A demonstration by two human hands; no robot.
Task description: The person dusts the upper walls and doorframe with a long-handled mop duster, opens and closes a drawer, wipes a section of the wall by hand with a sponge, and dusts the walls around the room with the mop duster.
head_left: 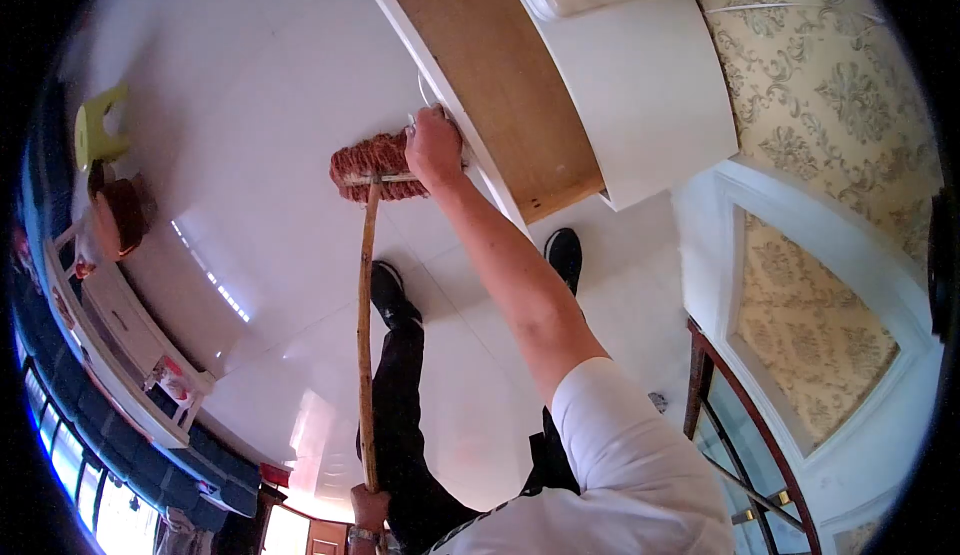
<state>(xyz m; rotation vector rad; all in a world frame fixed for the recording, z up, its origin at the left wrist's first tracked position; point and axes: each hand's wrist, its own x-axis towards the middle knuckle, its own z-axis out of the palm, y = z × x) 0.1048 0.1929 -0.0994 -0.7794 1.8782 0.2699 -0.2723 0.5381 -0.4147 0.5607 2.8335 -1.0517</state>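
My left hand (369, 508), low in the view, is closed around the wooden handle of a mop (366, 335). The stick runs up to a reddish-brown yarn mop head (372, 167) lying on the floor. My right hand (434, 147) reaches to the front of a drawer (490, 75), its fingers curled round the white drawer handle (424, 90). That drawer is pulled out of a white cabinet (640, 95), and its bare wooden bottom shows. Beside my right hand, the mop head sits close to the drawer front.
Below the drawer are my black shoes (565, 258) on the pale tiled floor (250, 85). At left stand a yellow-green stool (100, 127), a brown basket-like object (122, 217) and a white low table (130, 320) by a blue sofa. A dark-framed glass piece (745, 435) stands at lower right.
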